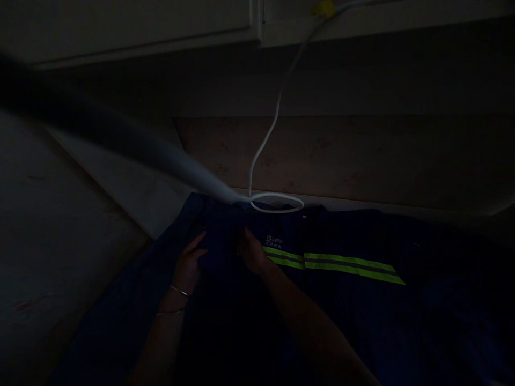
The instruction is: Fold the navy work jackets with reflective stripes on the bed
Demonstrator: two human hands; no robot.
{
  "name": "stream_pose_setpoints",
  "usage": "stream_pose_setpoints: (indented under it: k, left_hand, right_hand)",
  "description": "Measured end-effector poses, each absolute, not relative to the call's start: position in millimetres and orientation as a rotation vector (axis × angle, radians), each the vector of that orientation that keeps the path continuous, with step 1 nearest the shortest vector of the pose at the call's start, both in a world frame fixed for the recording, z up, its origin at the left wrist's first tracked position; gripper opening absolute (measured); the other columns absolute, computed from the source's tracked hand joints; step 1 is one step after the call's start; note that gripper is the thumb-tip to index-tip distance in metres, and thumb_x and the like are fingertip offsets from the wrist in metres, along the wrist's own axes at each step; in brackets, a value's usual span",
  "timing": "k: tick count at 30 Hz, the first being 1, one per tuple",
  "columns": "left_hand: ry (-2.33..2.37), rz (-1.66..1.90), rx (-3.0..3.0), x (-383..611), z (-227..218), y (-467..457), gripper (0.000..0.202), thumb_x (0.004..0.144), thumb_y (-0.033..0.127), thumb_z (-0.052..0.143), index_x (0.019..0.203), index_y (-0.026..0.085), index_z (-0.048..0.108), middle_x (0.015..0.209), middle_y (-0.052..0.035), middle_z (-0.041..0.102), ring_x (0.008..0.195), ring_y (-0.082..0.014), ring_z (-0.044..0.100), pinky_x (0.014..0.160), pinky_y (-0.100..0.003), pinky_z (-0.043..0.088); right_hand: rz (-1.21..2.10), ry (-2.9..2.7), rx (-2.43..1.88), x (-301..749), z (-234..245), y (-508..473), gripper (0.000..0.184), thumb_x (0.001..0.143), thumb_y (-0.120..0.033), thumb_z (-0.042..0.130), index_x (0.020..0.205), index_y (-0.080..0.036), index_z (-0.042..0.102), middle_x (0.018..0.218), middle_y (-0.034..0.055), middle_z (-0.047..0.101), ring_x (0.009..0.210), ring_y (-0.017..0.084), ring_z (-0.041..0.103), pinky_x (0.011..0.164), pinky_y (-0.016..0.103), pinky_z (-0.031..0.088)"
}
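Note:
A dark blue work jacket point(341, 300) lies spread out before me, with yellow-green reflective stripes point(354, 264) and small white lettering across its chest. On its left part, my left hand point(189, 265) rests with fingers stretched and apart, a thin bracelet on the wrist. My right hand point(251, 252) is beside the lettering, its fingers curled in at the dark cloth. Shadow hides most of those fingertips and the cloth between my hands. Above the collar, a white cord point(276, 115) meets a white loop point(277, 211).
A blurred grey rod-like thing point(173, 161) slants in from the upper left toward the loop. Pale cabinet fronts point(132, 21) overhang the top, with something yellow point(324, 8) near the cord. Behind the jacket stands a faintly flowered panel point(362, 155). The scene is very dark.

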State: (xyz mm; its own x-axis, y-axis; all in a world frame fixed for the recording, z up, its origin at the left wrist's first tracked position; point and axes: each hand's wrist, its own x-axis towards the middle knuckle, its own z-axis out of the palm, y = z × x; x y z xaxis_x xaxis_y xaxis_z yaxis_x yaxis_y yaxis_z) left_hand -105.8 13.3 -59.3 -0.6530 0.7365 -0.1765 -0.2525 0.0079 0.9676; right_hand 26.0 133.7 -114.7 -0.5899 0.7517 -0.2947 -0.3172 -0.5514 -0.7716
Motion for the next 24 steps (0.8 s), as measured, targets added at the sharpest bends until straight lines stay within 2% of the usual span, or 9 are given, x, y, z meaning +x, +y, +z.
stream_pose_setpoints:
  k: [2,4,7,9,11,13,16,20,24]
  left_hand:
    - [1.599,1.613,0.743,-92,-52,11,0.046,0.071,0.026,0.070,0.116,0.025,0.070,0.134,-0.0036,0.063,0.131,-0.0269,0.050,0.108,-0.039,0.041]
    - [1.627,1.458,0.906,-75,-47,10,0.039,0.075,0.036,0.069,0.113,0.026,0.072,0.133,-0.0041,0.063,0.129,-0.0272,0.051,0.105,-0.036,0.042]
    - [1.635,1.224,1.056,-52,-49,13,0.042,0.080,0.046,0.065,0.117,0.026,0.071,0.112,-0.0054,0.073,0.103,-0.0246,0.065,0.088,-0.033,0.049]
    - [1.612,1.043,1.162,-38,-53,18,0.047,0.082,0.049,0.063,0.123,0.027,0.067,0.099,-0.0045,0.075,0.083,-0.0208,0.066,0.079,-0.032,0.050]
    - [1.597,0.943,1.248,-27,-57,27,0.047,0.082,0.048,0.062,0.125,0.028,0.065,0.105,-0.0053,0.074,0.078,-0.0192,0.065,0.077,-0.032,0.050]
    - [1.634,0.984,1.312,-19,-61,38,0.041,0.080,0.045,0.064,0.117,0.028,0.070,0.116,-0.0067,0.071,0.086,-0.0212,0.066,0.084,-0.034,0.050]
    - [1.742,1.139,1.408,-14,-66,55,0.030,0.080,0.041,0.064,0.104,0.026,0.074,0.114,-0.0086,0.070,0.103,-0.0248,0.064,0.098,-0.038,0.046]
    - [2.022,1.063,1.662,-7,-90,66,0.041,0.086,0.044,0.055,0.119,0.024,0.067,0.136,-0.0111,0.059,0.127,-0.0270,0.052,0.113,-0.044,0.033]
    - [2.252,0.745,1.823,3,-130,60,0.048,0.086,0.047,0.054,0.129,0.028,0.061,0.149,-0.0124,0.047,0.139,-0.0351,0.038,0.117,-0.059,0.012]
  right_hand:
    - [2.252,-0.864,-0.790,23,-114,131,0.050,0.098,-0.046,0.032,0.143,-0.028,0.039,0.155,0.0054,0.037,0.135,0.018,0.043,0.107,0.041,0.039]
    - [2.286,-0.845,-0.753,32,-112,131,0.050,0.098,-0.049,0.031,0.140,-0.026,0.044,0.152,0.0074,0.041,0.134,0.020,0.044,0.106,0.042,0.039]
    - [2.201,-0.862,-0.788,69,-105,136,0.048,0.096,-0.051,0.035,0.136,-0.028,0.049,0.151,0.0076,0.042,0.130,0.023,0.049,0.101,0.046,0.043]
    - [2.116,-0.911,-0.832,104,-99,138,0.044,0.094,-0.050,0.040,0.131,-0.030,0.052,0.150,0.0067,0.044,0.126,0.024,0.053,0.096,0.046,0.047]
    - [2.051,-0.943,-0.870,142,-93,136,0.041,0.089,-0.050,0.050,0.124,-0.029,0.056,0.145,0.0064,0.049,0.119,0.025,0.057,0.093,0.044,0.049]
    - [1.962,-0.939,-0.946,181,-89,129,0.041,0.081,-0.048,0.063,0.116,-0.027,0.060,0.136,0.0068,0.057,0.110,0.024,0.062,0.090,0.041,0.051]
    - [1.806,-0.945,-1.094,247,-84,116,0.043,0.069,-0.047,0.076,0.104,-0.025,0.065,0.119,0.0070,0.066,0.096,0.023,0.066,0.086,0.039,0.053]
    - [1.423,-0.995,-1.411,359,-83,98,0.049,0.059,-0.049,0.080,0.098,-0.023,0.068,0.109,0.0066,0.070,0.096,0.025,0.066,0.081,0.035,0.055]
    - [0.822,-0.937,-1.753,484,-92,90,0.063,0.058,-0.058,0.073,0.109,-0.022,0.064,0.108,0.0095,0.068,0.097,0.030,0.065,0.066,0.034,0.055]
